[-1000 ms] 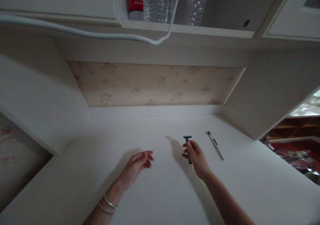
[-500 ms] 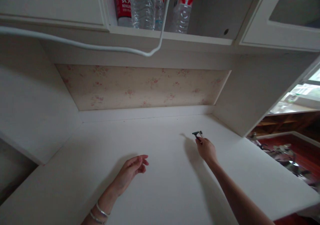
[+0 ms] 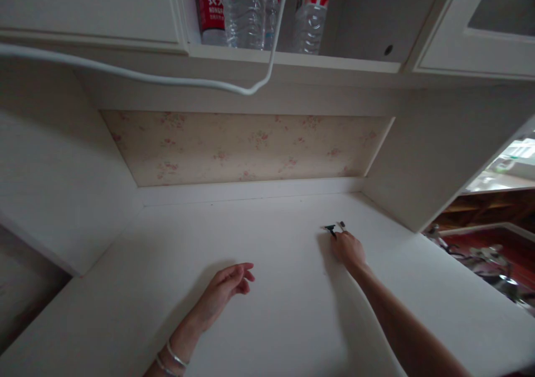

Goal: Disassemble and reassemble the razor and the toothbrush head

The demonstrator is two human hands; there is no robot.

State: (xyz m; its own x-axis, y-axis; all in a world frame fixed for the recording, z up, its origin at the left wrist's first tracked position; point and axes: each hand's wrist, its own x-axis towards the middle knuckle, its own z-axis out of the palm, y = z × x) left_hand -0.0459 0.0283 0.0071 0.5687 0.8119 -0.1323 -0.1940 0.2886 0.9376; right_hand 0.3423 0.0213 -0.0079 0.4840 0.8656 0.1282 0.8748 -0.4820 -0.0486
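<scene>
My right hand [image 3: 350, 250] is closed around a dark razor [image 3: 330, 228], whose T-shaped head points away from me. A second thin item with a pale stem and a small dark head, maybe a toothbrush [image 3: 342, 225], sticks up from the same grip; its kind is not certain. This hand is low over the right part of the white surface [image 3: 276, 332], close to its own shadow. My left hand [image 3: 225, 288], with two silver bangles at the wrist, hovers over the middle left, empty, its fingers loosely bent and apart.
White side panels flank the surface, and a floral back panel [image 3: 251, 148] stands behind it. Overhead, a cabinet shelf [image 3: 334, 62] bears several plastic bottles [image 3: 311, 28]. A white cable [image 3: 167, 80] hangs across the upper view. Red and metallic things [image 3: 493, 260] lie beyond the right edge.
My right hand, still gripping the razor and the thin item, has gone down closer to the surface. My left hand keeps its pose; the whole view has shifted slightly.
</scene>
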